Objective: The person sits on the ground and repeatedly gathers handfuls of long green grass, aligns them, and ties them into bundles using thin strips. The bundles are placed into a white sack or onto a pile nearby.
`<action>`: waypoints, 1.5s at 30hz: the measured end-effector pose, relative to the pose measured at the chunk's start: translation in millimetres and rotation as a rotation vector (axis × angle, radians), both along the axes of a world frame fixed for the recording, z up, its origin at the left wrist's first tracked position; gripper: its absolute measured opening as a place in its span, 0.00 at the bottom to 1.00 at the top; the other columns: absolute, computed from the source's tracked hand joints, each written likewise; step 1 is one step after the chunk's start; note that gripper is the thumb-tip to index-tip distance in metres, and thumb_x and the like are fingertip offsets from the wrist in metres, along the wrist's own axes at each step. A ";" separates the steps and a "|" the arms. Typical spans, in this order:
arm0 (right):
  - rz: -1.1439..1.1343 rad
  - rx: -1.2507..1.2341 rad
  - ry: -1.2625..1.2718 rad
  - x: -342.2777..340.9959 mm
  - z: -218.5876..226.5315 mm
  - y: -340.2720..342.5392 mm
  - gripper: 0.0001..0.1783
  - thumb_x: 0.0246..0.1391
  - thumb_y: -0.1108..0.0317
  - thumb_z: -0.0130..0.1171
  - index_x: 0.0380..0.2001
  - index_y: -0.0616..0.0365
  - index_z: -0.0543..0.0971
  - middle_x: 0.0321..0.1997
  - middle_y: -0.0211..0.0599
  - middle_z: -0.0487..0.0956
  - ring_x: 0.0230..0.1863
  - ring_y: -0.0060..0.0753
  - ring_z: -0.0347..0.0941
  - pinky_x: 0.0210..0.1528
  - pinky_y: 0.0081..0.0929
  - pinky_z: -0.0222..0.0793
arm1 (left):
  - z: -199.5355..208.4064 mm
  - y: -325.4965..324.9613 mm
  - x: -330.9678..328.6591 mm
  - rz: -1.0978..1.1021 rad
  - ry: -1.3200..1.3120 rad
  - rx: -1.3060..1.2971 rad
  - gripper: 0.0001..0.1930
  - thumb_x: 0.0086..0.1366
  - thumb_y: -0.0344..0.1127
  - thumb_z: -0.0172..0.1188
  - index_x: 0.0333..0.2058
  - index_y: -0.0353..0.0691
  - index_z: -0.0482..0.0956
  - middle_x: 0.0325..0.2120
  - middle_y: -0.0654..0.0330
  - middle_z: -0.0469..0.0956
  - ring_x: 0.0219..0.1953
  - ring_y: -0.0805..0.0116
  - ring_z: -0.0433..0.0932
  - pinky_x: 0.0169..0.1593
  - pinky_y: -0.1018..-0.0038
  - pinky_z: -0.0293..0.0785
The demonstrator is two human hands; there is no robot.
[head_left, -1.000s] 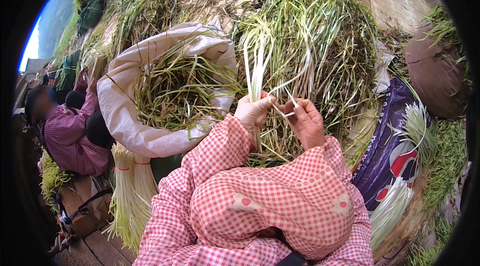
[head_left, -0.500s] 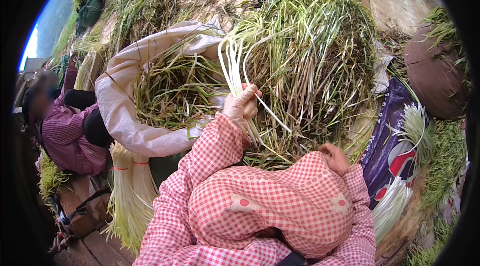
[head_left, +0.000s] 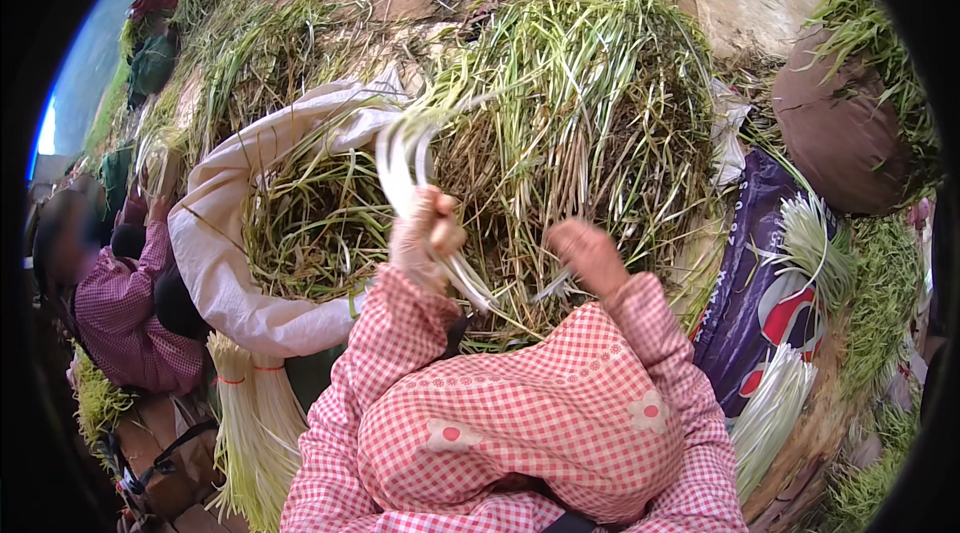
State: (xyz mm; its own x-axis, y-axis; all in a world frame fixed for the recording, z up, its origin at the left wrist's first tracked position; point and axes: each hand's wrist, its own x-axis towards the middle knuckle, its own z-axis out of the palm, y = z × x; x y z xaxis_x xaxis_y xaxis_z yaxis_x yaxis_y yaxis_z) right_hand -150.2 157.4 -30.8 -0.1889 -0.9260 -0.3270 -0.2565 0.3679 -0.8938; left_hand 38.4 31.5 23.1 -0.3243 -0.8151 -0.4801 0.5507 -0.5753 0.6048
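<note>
My left hand (head_left: 425,233), in a thin pale glove, is closed around a small bunch of long white-and-green leafy stalks (head_left: 405,158). Their upper ends are blurred and bend over, while the white lower ends stick out beneath the fist. To the right, my right hand (head_left: 590,255) hovers over the near side of the heap, smeared by motion. Its fingers look bent, and whether they hold a stalk is unclear. Beyond both hands spreads a large heap of loose green stalks (head_left: 600,93). A white sack (head_left: 215,243) with a rolled-down rim, holding green and dry leaves, lies left of my left hand.
Tied pale bundles (head_left: 255,423) stand at lower left. On the right lie a dark purple printed bag (head_left: 735,283), a white-stalked bundle (head_left: 775,413) and a brown rounded sack (head_left: 840,123). A co-worker (head_left: 135,303) in checked clothes sits at far left. Checked cloth (head_left: 520,403) covers my lap.
My right hand has come up from beside my lap and moved left over the heap's near side. My left hand keeps the stalks, whose tops now swing. The whole view has shifted slightly.
</note>
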 end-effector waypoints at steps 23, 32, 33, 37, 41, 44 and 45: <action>-0.447 -0.162 0.405 -51.2 -9.8 33.6 0.16 0.51 0.76 0.47 0.45 0.61 0.69 0.40 0.37 0.69 0.31 0.23 0.68 0.34 0.21 0.72 | -0.1 1.8 8.9 -0.370 0.346 -0.143 0.09 0.61 0.36 0.52 0.38 0.41 0.74 0.05 0.71 0.59 0.04 0.80 0.52 0.08 0.80 0.46; -0.282 -0.092 0.101 -6.9 -1.0 48.6 0.14 0.53 0.71 0.50 0.44 0.62 0.70 0.30 0.34 0.73 0.30 0.21 0.70 0.32 0.22 0.70 | 5.2 10.1 3.1 -0.291 0.085 -0.024 0.07 0.59 0.36 0.54 0.34 0.40 0.75 0.05 0.71 0.58 0.04 0.80 0.51 0.08 0.80 0.44; -0.292 -0.158 0.001 -0.3 0.5 50.6 0.15 0.52 0.72 0.51 0.44 0.62 0.71 0.30 0.32 0.73 0.29 0.20 0.70 0.31 0.20 0.70 | 5.6 11.5 2.6 -0.320 0.101 -0.047 0.06 0.58 0.35 0.56 0.33 0.40 0.75 0.06 0.71 0.61 0.04 0.81 0.53 0.08 0.80 0.44; -0.040 0.097 -0.373 21.9 10.8 50.4 0.15 0.51 0.72 0.53 0.45 0.56 0.71 0.27 0.27 0.72 0.26 0.20 0.68 0.33 0.21 0.71 | -0.5 12.6 -3.6 -0.306 -0.278 0.060 0.08 0.53 0.34 0.62 0.32 0.40 0.75 0.13 0.65 0.72 0.05 0.82 0.54 0.08 0.82 0.45; 0.308 -0.076 -0.175 44.1 12.6 46.3 0.16 0.48 0.69 0.58 0.42 0.58 0.71 0.28 0.34 0.76 0.31 0.27 0.73 0.34 0.25 0.69 | -11.4 14.0 -2.5 -0.318 -0.336 0.029 0.09 0.54 0.33 0.60 0.34 0.40 0.75 0.23 0.60 0.76 0.05 0.82 0.56 0.09 0.83 0.47; 0.401 -0.127 -0.198 50.3 3.0 45.8 0.17 0.47 0.72 0.56 0.43 0.57 0.70 0.37 0.39 0.76 0.39 0.31 0.74 0.42 0.27 0.69 | -18.6 14.9 0.4 -0.317 -0.345 0.014 0.11 0.53 0.33 0.62 0.35 0.38 0.74 0.25 0.60 0.77 0.06 0.84 0.56 0.09 0.84 0.47; 0.420 -0.135 -0.241 51.2 0.1 47.6 0.17 0.47 0.72 0.57 0.43 0.57 0.70 0.38 0.39 0.76 0.40 0.32 0.74 0.43 0.27 0.69 | -19.6 15.1 2.2 -0.324 -0.325 0.040 0.12 0.53 0.33 0.62 0.35 0.38 0.74 0.25 0.62 0.76 0.06 0.83 0.56 0.09 0.84 0.47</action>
State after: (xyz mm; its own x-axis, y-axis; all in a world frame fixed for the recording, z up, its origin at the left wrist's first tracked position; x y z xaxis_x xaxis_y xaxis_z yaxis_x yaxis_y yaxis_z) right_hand -99.1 205.0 -30.7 0.2757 -0.9428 -0.1875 -0.1385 0.1541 -0.9783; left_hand 40.6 46.6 3.5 -0.3866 -0.6752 -0.6282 0.1240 -0.7130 0.6901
